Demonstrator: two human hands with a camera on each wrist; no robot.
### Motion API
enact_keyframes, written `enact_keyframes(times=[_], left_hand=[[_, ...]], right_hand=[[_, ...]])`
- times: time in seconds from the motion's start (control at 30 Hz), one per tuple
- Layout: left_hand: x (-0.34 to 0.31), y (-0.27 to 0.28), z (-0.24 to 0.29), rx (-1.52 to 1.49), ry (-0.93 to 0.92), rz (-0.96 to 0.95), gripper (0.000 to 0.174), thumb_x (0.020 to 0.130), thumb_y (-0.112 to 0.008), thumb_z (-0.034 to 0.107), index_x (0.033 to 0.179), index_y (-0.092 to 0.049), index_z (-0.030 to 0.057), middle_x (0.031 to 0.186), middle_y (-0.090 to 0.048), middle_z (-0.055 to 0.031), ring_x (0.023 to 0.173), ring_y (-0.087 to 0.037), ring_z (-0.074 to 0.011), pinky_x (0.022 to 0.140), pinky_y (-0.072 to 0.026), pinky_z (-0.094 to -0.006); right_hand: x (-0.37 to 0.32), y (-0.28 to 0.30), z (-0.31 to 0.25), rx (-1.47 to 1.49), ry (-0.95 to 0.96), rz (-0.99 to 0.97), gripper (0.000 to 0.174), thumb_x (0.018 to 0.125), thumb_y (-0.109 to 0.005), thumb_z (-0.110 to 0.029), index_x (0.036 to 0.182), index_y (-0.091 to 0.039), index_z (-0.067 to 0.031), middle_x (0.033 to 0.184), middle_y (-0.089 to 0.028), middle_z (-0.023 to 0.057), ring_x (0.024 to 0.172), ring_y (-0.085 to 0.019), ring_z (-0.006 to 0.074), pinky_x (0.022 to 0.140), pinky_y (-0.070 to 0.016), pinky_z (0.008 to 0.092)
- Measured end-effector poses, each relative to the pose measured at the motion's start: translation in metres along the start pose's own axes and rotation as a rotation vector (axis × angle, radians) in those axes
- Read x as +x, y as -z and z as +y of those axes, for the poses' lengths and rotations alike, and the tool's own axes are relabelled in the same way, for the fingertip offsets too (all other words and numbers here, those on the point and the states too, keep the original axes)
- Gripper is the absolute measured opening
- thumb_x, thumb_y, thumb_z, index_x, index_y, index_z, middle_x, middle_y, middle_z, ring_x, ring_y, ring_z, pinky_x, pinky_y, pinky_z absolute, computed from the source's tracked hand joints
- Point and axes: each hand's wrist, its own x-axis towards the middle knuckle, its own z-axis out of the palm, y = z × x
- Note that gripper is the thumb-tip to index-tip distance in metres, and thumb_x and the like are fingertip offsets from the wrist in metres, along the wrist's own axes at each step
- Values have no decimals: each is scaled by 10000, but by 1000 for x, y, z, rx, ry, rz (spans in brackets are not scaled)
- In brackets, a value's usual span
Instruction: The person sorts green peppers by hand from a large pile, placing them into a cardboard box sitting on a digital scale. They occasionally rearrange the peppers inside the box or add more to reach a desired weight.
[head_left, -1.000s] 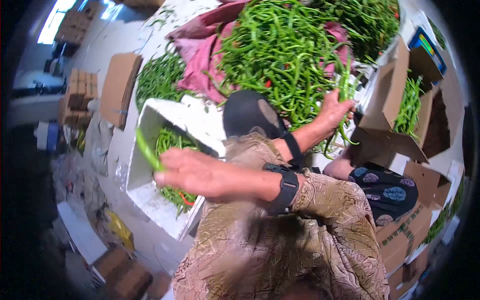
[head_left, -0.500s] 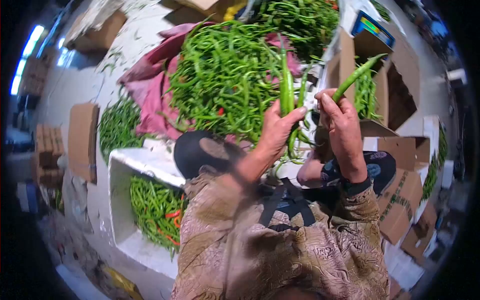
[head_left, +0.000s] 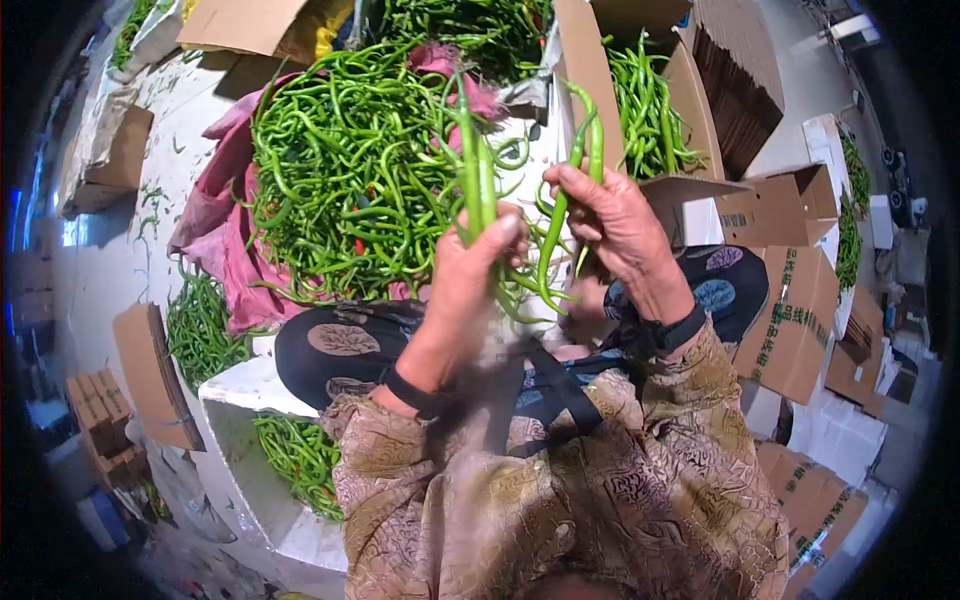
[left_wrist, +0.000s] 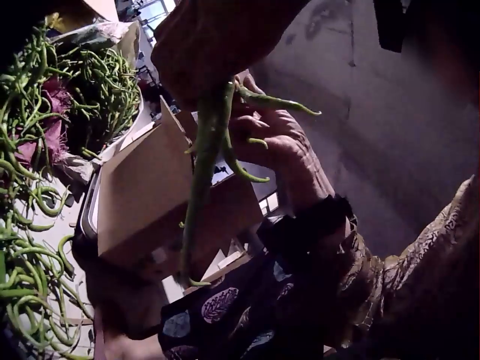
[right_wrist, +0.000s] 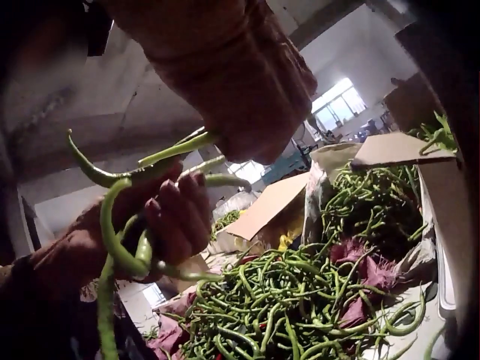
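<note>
Left hand (head_left: 460,285) curled round a bunch of long green peppers (head_left: 472,170), right hand (head_left: 625,225) nearly closed, pinching a few peppers (head_left: 597,150) between thumb and fingers. Both are on the near side, between the pepper heap (head_left: 350,180) at left and the open carton (head_left: 700,100) far right. Peppers look light, smooth, slightly bendy, probably snap if squeezed; best held mid-body, loosely, tips free.

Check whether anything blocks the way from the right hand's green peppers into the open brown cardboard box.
The open brown cardboard box has a near flap between its inside and the long green peppers in the right hand.
</note>
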Motion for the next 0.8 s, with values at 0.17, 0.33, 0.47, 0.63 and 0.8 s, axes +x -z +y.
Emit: enact_keyframes(times=[0.17, 0.33, 0.47, 0.63, 0.8], left_hand=[[2, 0, 0, 14, 18, 14, 230, 916, -613, 204, 1065, -568, 35, 868, -589, -37, 721, -557, -111, 634, -456, -228], [1, -5, 4, 18, 90, -35, 265, 944, -570, 256, 1072, -560, 25, 865, -586, -42, 705, -550, -112, 613, -449, -233], [0, -9, 6, 157, 107, -61, 291, 907, -603, 265, 1066, -556, 26, 823, -570, -42, 688, -538, -115, 587, -418, -231], [-2, -8, 5, 179, 107, -6, 299, 895, -617, 271, 1070, -547, 38, 834, -573, -45, 697, -537, -123, 592, -424, -239], [1, -5, 4, 154, 109, 6, 287, 897, -611, 255, 1069, -546, 34, 832, -573, -62, 691, -540, -132, 588, -433, -251]], right_hand=[[-2, 7, -3, -22, 92, 17, 127, 875, -699, -201, 905, -617, -109, 668, -483, -117, 477, -330, -19, 419, -211, 169], [-1, 13, -1, -3, 105, 53, 138, 870, -707, -212, 919, -612, -124, 672, -473, -122, 478, -329, -20, 418, -219, 170], [-4, 13, -3, 1, 69, -2, 144, 914, -652, -226, 966, -582, -112, 701, -461, -111, 509, -344, -12, 436, -248, 163], [-24, 19, -26, -204, 171, -164, 245, 979, -514, -304, 963, -554, -63, 807, -487, -36, 705, -432, 51, 648, -365, 214], [-40, 40, -47, 61, 210, -496, 289, 962, -519, -318, 851, -469, -55, 851, -465, 44, 799, -462, 153, 746, -387, 295]])
